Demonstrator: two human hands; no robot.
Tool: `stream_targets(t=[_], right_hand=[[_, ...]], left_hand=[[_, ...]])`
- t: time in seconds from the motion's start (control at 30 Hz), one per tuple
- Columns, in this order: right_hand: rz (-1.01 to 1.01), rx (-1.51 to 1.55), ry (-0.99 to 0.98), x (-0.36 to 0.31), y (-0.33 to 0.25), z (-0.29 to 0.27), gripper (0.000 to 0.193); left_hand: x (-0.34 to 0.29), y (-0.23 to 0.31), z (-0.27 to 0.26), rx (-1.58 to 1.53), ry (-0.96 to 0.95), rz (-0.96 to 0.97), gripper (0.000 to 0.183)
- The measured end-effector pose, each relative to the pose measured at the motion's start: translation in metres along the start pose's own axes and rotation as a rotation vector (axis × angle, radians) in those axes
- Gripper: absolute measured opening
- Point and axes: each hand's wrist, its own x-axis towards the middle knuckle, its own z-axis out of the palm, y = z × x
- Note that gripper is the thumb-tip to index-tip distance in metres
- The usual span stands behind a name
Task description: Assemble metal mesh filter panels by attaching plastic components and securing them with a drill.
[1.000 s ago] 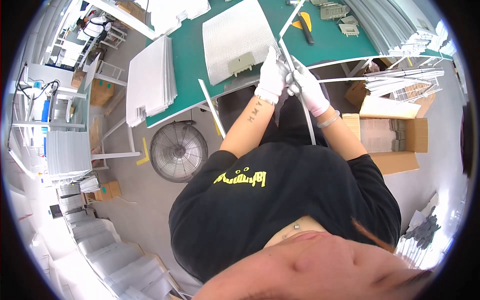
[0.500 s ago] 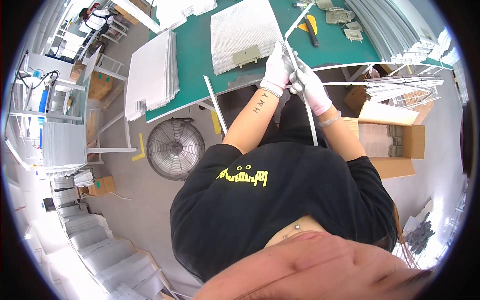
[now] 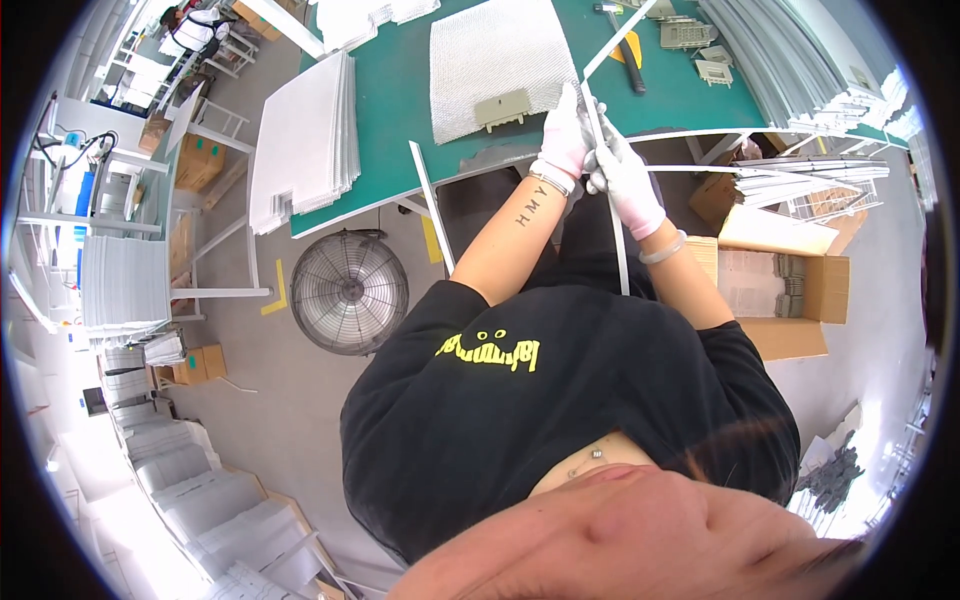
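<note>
Both gloved hands are close together at the table's near edge. A long thin white strip runs between them and down toward my lap. My left hand is closed on the strip's upper part, thumb pointing up along it. From the right, my right hand grips the same strip, fingers curled around it. Another white strip slants up and right from the strip's upper end; whether they are joined is unclear. Just beyond my left hand lies a white mesh-textured sheet, with a beige notched plastic piece on it.
On the green table are a stack of white panels, a hammer and beige plastic parts. A floor fan stands at the left. An open cardboard box and a bundle of white strips are at the right.
The view has shifted slightly, so the table items appear a little further right. Both hands stay on the strip, with only small shifts of the fingers.
</note>
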Motion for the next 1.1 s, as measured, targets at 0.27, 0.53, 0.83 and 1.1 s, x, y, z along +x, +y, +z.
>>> stream_targets(t=[0.27, 0.53, 0.83, 1.1], right_hand=[[-0.062, -0.12, 0.036, -0.004, -0.001, 0.001, 0.056], [-0.031, -0.073, 0.028, -0.007, -0.005, 0.004, 0.055], [0.015, -0.286, 0.091, 0.017, -0.011, 0.003, 0.05], [0.157, -0.675, -0.11, 0.115, -0.043, -0.01, 0.039]], left_hand=[[-0.001, -0.001, 0.005, 0.1, 0.054, -0.009, 0.042], [-0.006, 0.001, 0.002, 0.304, 0.047, 0.071, 0.042], [0.002, 0.002, -0.001, -0.012, -0.05, -0.07, 0.035], [-0.026, 0.009, -0.012, -0.248, -0.332, -0.148, 0.027]])
